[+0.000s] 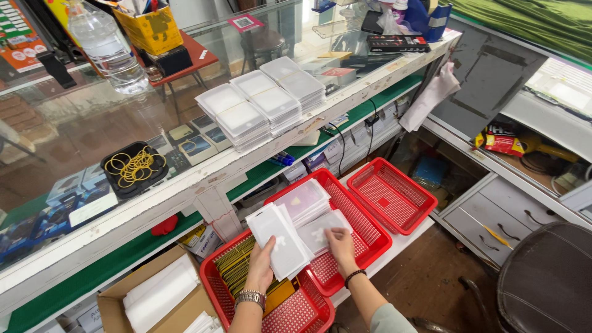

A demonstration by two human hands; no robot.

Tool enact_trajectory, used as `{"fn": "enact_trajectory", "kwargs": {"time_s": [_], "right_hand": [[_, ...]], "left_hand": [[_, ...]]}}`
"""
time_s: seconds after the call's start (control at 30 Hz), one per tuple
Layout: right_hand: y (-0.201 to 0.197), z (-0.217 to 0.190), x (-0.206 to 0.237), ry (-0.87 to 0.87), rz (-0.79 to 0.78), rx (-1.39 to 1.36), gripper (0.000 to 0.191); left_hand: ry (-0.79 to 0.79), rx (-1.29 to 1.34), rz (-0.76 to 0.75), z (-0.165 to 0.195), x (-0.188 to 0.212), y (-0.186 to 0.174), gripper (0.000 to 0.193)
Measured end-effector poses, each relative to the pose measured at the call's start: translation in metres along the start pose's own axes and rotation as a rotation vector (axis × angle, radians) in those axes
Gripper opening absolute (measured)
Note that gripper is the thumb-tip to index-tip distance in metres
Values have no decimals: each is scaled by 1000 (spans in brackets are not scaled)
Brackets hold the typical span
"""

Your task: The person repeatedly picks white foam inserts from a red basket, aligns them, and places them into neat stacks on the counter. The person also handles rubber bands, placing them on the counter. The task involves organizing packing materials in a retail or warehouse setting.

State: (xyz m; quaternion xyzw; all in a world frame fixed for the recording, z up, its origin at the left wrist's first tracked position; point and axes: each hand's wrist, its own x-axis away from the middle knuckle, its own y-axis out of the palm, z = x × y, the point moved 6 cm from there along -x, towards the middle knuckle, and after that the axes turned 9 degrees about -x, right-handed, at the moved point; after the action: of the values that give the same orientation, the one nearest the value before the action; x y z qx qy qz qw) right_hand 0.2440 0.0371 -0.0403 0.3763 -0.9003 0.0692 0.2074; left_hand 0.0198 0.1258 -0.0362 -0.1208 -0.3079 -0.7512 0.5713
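My left hand (261, 264), with a metal watch on the wrist, grips a fanned stack of white flat packets (277, 237) over a red basket (305, 311) that holds yellow and dark packets (237, 271). My right hand (341, 245), a dark bead bracelet on its wrist, rests its fingers on clear packets (320, 228) lying in the middle red basket (364, 231). More clear packets (302, 198) lie at the back of that basket.
An empty red basket (393, 196) stands to the right. A glass counter (74, 132) carries stacks of white packets (262, 102), a black tray of rubber bands (134, 168) and a water bottle (106, 46). A cardboard box (154, 299) sits lower left, a dark chair (546, 280) lower right, grey drawers (499, 216) beyond.
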Motion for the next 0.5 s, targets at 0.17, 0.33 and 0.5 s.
{"fn": "enact_trajectory", "kwargs": {"time_s": [0.17,0.33,0.5], "right_hand": [[-4,45,-13,398,177,-256,42],[9,46,-7,447,255,-326,46],[5,37,-12,337,256,-330,42]], "left_hand": [[44,28,11,-9,-1,-17,63],[20,18,48,-11,5,-28,64],[20,40,88,-3,9,-41,64]]}}
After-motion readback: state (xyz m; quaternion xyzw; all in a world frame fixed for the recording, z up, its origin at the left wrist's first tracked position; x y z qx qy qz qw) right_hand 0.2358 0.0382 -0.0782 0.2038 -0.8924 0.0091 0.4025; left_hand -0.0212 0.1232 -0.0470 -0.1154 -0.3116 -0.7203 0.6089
